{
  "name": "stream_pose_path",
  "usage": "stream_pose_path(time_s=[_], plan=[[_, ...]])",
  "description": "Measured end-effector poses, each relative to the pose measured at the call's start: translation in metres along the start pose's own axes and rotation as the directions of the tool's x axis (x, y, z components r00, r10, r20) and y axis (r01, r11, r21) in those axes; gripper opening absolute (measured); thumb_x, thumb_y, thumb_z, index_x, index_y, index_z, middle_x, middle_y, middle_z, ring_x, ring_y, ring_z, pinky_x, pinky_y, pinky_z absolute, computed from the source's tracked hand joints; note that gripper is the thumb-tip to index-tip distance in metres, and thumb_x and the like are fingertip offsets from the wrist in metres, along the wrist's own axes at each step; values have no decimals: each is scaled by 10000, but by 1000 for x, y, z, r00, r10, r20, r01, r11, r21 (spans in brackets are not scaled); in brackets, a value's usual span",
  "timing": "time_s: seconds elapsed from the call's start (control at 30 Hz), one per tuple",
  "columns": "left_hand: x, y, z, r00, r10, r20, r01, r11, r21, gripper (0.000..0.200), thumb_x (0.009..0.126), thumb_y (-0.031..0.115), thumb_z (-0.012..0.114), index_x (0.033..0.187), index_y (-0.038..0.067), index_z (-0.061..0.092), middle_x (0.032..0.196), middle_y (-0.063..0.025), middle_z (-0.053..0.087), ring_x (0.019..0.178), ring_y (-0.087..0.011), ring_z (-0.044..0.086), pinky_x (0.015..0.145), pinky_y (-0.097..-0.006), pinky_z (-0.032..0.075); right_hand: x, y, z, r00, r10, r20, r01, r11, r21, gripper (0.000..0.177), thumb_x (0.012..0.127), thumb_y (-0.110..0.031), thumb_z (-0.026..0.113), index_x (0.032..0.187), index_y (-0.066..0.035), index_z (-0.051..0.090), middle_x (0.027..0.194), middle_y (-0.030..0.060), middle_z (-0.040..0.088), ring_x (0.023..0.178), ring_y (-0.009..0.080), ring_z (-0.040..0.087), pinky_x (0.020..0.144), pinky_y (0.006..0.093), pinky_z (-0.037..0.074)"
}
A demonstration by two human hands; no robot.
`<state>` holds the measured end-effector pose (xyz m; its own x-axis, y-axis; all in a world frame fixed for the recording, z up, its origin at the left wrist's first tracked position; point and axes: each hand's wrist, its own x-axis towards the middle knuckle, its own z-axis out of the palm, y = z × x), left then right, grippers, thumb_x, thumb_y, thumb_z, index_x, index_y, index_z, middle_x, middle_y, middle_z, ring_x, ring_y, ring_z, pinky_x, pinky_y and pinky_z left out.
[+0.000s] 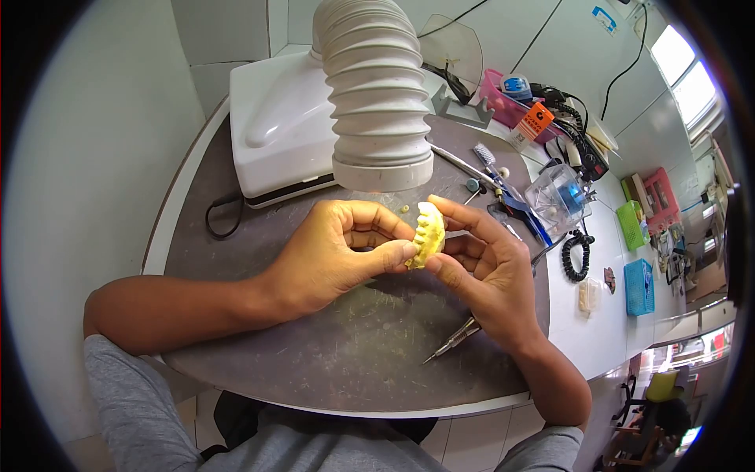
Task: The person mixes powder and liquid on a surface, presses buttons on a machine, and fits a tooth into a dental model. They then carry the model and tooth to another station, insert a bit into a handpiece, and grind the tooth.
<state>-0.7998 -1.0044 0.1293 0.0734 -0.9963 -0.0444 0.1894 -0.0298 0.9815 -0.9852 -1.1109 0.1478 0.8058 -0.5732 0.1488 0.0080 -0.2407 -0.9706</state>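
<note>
A yellow dental model [429, 234] with a row of teeth stands on end between my two hands, below the mouth of the suction hose. My left hand [334, 248] pinches its left edge low down, thumb against the teeth. With thumb and fingertips, my right hand [494, 275] grips the model's top and right side. Beneath my right wrist lies a metal handpiece [452, 342], its thin tip pointing left; its rear end is hidden. Just beyond the model rests a small pale yellow piece [405, 208], too small to identify.
A white ribbed suction hose [377, 94] hangs overhead from a white machine [283, 126]. Brushes and tools [503, 189] lie at right beside a clear container [557, 197]. Farther off are a pink basket [503, 102], a coiled black cord [576, 256] and a blue basket [639, 287].
</note>
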Motion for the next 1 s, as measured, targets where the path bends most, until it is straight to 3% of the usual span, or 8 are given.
stream_pose_path(time_s=[0.27, 1.0], plan=[[1, -2, 0, 999, 46, 20, -44, 996, -76, 208, 953, 114, 658, 1094, -37, 634, 1044, -86, 678, 939, -108, 665, 875, -249, 557, 0, -3, 0, 1000, -6, -11, 5, 999, -40, 506, 874, -39, 732, 1321, 44, 507, 1170, 132, 596, 965, 153, 676, 853, 250, 561], [1, -5, 1, 999, 34, -13, -35, 999, -34, 225, 943, 142, 677, 1084, -32, 684, 934, -33, 696, 835, -54, 631, 761, -202, 516, 0, -5, 2, 1000, -4, -31, 3, 1000, -13, 508, 857, -9, 740, 1299, 31, 493, 1144, 143, 586, 963, 174, 687, 846, 251, 573]])
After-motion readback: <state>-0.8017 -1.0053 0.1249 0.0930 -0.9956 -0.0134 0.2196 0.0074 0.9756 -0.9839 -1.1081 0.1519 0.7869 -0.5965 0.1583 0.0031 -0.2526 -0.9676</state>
